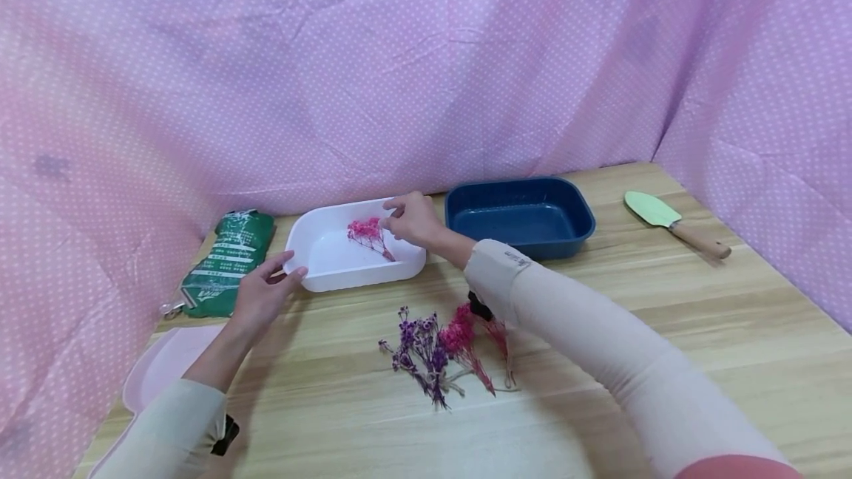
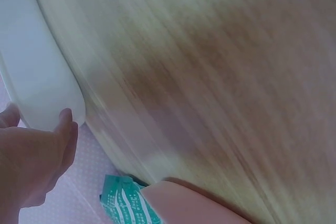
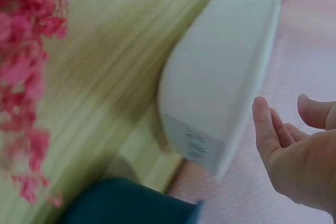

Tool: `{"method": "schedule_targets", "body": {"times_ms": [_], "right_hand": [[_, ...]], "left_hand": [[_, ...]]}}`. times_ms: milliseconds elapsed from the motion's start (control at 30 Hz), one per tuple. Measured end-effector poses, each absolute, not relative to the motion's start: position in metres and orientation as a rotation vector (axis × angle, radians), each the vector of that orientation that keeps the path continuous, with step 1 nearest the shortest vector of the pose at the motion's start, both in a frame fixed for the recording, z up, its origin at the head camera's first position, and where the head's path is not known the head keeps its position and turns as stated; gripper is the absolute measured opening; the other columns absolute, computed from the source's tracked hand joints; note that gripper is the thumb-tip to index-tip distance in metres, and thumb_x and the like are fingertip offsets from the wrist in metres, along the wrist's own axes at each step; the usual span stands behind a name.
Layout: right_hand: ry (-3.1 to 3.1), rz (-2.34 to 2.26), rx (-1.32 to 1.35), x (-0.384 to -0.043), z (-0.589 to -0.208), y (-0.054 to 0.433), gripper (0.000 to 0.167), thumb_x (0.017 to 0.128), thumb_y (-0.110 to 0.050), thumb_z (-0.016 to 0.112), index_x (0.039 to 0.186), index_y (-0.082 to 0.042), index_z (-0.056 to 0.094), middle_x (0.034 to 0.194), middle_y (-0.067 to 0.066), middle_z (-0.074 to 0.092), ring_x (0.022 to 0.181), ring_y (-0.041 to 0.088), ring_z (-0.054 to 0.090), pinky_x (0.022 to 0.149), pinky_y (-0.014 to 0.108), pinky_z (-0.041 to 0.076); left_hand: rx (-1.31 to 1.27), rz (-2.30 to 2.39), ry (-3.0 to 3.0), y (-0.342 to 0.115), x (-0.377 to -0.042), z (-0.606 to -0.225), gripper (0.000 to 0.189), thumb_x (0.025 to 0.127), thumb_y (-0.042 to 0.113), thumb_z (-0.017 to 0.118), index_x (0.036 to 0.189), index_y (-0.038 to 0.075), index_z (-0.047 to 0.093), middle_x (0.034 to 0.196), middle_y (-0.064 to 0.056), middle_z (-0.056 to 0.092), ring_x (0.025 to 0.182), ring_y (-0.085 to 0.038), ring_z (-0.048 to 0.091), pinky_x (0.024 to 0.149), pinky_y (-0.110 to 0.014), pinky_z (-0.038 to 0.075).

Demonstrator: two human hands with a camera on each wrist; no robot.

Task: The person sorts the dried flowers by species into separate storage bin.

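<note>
A white tray (image 1: 353, 276) stands at the back of the table, with a sprig of pink dried flowers (image 1: 366, 230) lying inside it towards its right side. My left hand (image 1: 262, 294) holds the tray's left front corner, fingertips and thumb at the wall and rim. Over the tray's right end is my right hand (image 1: 414, 220), with nothing between its parted thumb and index finger (image 3: 265, 124). Closer to me lie bunches of purple dried flowers (image 1: 422, 350) and pink dried flowers (image 1: 459, 331), partly hidden by my right wrist.
Right of the white tray stands a dark blue tray (image 1: 519, 246). A small trowel (image 1: 655, 209) with a wooden handle lies at the far right. On the left are a green printed bag (image 1: 229, 261) and a pale pink item (image 1: 156, 368). Pink dotted cloth (image 1: 426, 80) hangs behind.
</note>
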State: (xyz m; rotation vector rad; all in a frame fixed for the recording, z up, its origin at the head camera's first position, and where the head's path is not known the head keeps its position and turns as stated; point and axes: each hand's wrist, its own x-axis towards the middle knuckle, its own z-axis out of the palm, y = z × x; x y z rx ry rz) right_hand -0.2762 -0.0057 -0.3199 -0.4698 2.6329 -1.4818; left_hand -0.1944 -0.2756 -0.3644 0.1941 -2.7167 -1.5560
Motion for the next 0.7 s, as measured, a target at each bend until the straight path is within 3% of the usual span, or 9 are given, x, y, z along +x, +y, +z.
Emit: {"method": "schedule_targets", "body": {"times_ms": [300, 700], "right_hand": [[2.562, -1.66, -0.545, -0.226, -0.284, 0.035, 0.038, 0.091, -0.017, 0.067, 0.128, -0.007, 0.062, 0.099, 0.01, 0.071, 0.073, 0.016, 0.069, 0.068, 0.027, 0.058], [2.533, -1.659, -0.511, -0.184, -0.29, 0.106, 0.037, 0.09, -0.01, 0.068, 0.126, -0.002, 0.062, 0.1, 0.012, 0.07, 0.082, 0.019, 0.068, 0.068, 0.029, 0.059]], "left_hand": [[0.213, -1.528, -2.732, -0.277, -0.194, -0.362, 0.069, 0.094, 0.04, 0.06, 0.149, 0.008, 0.035, 0.15, -0.019, 0.035, 0.131, -0.033, 0.04, 0.084, -0.01, 0.048], [0.198, -1.593, -2.703, -0.278, -0.193, -0.364, 0.071, 0.093, 0.042, 0.061, 0.149, 0.008, 0.034, 0.149, -0.02, 0.036, 0.129, -0.032, 0.042, 0.081, -0.008, 0.048]]}}
